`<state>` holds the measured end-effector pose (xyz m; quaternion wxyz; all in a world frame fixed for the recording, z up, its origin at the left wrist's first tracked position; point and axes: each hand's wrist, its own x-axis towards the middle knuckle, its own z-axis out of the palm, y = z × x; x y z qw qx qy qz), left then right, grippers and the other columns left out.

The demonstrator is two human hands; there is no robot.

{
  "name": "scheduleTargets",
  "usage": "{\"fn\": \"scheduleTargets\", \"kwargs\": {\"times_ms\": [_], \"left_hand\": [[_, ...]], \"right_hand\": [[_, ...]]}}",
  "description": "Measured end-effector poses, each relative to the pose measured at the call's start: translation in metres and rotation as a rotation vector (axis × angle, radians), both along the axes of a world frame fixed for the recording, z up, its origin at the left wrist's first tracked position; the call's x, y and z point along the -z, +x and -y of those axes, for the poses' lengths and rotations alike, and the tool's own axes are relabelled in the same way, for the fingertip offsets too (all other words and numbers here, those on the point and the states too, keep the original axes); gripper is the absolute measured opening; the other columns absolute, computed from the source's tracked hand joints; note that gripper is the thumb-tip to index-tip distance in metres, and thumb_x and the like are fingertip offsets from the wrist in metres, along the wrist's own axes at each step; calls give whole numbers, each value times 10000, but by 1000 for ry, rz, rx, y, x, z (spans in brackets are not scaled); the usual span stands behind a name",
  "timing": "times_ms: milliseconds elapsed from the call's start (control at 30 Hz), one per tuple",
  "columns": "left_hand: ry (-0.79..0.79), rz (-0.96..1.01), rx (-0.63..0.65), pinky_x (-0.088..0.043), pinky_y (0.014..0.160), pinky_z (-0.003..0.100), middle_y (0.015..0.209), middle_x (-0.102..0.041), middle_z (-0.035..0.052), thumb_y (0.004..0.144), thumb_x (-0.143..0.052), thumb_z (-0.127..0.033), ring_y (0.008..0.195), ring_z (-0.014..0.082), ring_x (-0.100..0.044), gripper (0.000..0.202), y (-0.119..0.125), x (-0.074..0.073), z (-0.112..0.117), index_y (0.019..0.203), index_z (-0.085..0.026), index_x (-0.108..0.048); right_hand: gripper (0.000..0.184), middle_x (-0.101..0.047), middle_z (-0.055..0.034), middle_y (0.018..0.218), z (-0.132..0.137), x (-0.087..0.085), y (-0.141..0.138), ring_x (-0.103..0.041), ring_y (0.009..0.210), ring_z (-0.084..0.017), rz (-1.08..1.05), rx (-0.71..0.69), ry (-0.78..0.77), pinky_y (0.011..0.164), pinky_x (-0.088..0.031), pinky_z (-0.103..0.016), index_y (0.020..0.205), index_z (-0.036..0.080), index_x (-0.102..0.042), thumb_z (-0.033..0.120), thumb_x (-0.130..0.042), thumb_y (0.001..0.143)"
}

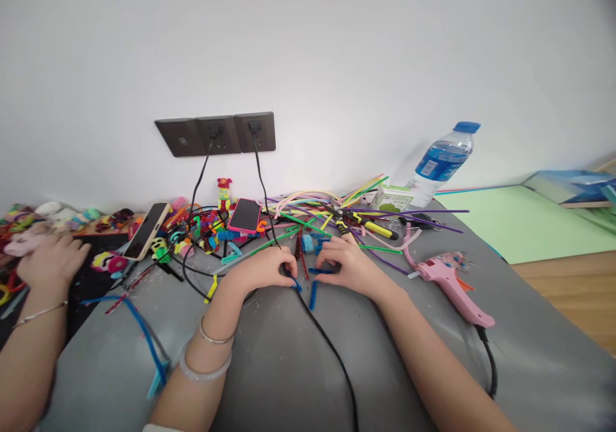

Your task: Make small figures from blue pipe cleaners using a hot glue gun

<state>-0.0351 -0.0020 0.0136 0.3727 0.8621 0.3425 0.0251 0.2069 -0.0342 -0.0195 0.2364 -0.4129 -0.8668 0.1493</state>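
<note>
My left hand (pixel 267 270), with two bracelets on its arm, pinches a short blue pipe cleaner piece (pixel 297 285) between thumb and finger, next to a black cable (pixel 328 341). A little to the right, my right hand (pixel 350 266) has its fingers curled around another blue pipe cleaner piece (pixel 319 271). Just below its fingertips a blue stem (pixel 313 296) lies on the grey table. Behind the hands sits a small coiled light-blue bundle (pixel 307 244), beside dark red glittery stems (pixel 298 246).
Yellow-and-black pliers (pixel 368 225) lie among loose pipe cleaners (pixel 308 202). A pink glue gun (pixel 455 291) rests at right, near a water bottle (pixel 443 162) and a small box (pixel 392 198). Phones (pixel 148 230) and fuzzy figures stand left, where another person's hand (pixel 48 262) reaches in.
</note>
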Motion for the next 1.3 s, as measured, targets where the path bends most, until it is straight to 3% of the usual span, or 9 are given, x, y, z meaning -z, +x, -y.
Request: {"fn": "scheduleTargets", "kwargs": {"times_ms": [200, 367, 533, 700, 900, 1133, 1300], "left_hand": [[7, 51, 18, -433, 754, 244, 885, -637, 8, 741, -694, -113, 825, 152, -598, 101, -1, 2, 1, 815, -181, -707], [5, 56, -4, -404, 670, 234, 846, -636, -2, 734, -691, -139, 759, 143, -572, 249, -1, 9, 0, 972, -203, -727], [1, 50, 14, -400, 657, 227, 829, -611, 11, 756, -662, -139, 759, 143, -567, 127, -1, 8, 1, 849, -185, -734], [-24, 130, -26, -408, 665, 230, 877, -642, 16, 811, -634, -177, 769, 143, -577, 90, 2, 1, 1, 865, -181, -705], [92, 296, -196, -410, 669, 240, 799, -618, -10, 859, -627, -219, 724, 138, -559, 59, 19, -1, 10, 893, -194, -667], [184, 431, -226, -436, 686, 237, 858, -621, 8, 852, -630, -198, 773, 141, -583, 36, 32, 10, 14, 882, -196, -650], [193, 475, -263, -447, 653, 230, 871, -647, 22, 852, -625, -201, 754, 138, -598, 59, 33, 10, 12, 896, -188, -662]], "right_hand": [[131, -612, 17, 741, 1, 2, -3, -562, 770, -166, 10, -4, 7, 771, -259, -337, 758, 214, -644, 233, -688, 879], [117, -616, 15, 744, -1, 2, 1, -557, 713, -155, -82, 81, -16, 774, -288, -332, 795, 213, -629, 251, -634, 905], [126, -597, 13, 717, -4, 4, 7, -549, 695, -162, -95, 104, -6, 759, -293, -333, 790, 213, -630, 256, -609, 907], [137, -511, 35, 659, -6, 3, 11, -510, 636, -151, -111, 164, 10, 752, -305, -333, 789, 207, -629, 257, -591, 912], [180, -589, 5, 729, -1, -2, 7, -528, 678, -160, -229, 64, -40, 733, -335, -336, 861, 206, -617, 333, -540, 963], [210, -632, -16, 732, 0, -5, 1, -565, 678, -171, -336, 5, -43, 702, -401, -329, 859, 212, -655, 369, -561, 962], [157, -646, -30, 771, 1, -11, 0, -572, 695, -178, -404, 4, -46, 666, -445, -318, 882, 216, -646, 359, -603, 930]]}}
